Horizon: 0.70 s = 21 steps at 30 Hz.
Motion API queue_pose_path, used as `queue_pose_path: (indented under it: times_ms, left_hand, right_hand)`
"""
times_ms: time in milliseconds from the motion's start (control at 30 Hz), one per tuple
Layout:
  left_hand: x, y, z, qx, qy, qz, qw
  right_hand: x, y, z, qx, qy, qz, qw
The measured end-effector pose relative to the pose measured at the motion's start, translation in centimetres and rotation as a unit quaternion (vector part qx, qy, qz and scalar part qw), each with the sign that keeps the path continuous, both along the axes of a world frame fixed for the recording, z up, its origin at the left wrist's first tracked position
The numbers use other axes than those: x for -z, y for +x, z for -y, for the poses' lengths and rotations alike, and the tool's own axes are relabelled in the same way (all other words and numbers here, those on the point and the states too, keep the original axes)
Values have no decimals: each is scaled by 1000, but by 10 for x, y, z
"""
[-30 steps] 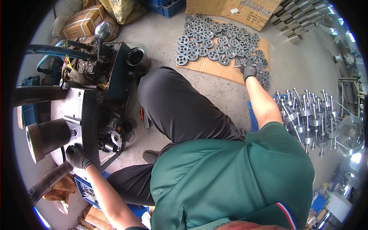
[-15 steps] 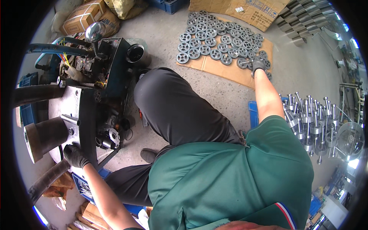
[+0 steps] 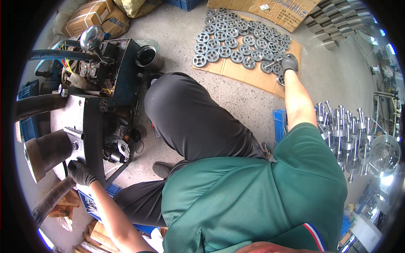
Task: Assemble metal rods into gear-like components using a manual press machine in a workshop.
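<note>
Right hand (image 3: 289, 63) gripping metal shaft (image 3: 274, 64), long axis pointing left over wheels (image 3: 236, 42)

Both gloves dark grey — left hand (image 3: 81, 173), right hand (image 3: 289, 63). Shirt (image 3: 253, 198) green, its collar striped red, white and blue; trousers (image 3: 190, 118) black. Beyond the trousers, grey spoked wheels (image 3: 236, 40) in rows on tan cardboard (image 3: 240, 74). Left of the trousers, a black machine (image 3: 105, 92) — yellow, blue and red wires on top.
</note>
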<state>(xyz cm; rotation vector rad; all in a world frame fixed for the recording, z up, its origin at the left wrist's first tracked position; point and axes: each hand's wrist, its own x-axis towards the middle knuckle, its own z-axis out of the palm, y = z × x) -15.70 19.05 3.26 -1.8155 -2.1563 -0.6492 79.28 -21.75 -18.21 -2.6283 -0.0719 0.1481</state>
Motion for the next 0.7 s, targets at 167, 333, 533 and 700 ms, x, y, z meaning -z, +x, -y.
queue_pose_path:
  times_ms: [167, 333, 533, 700]
  left_hand:
    - [4, -3, 0, -11, -2, -6, 1000]
    - [9, 5, -1, -9, 1, 29, 1000]
    - [6, -6, -1, 6, 6, -7, 1000]
    - [9, -10, -2, 34, 3, 3, 999]
  right_hand:
    - [-7, -8, -1, -130, -74, 95, 984]
    - [-20, 15, 20, -137, -133, 49, 980]
    - [-49, 11, 8, -199, -283, -12, 938]
    - [-64, 6, -5, -230, -337, -34, 913]
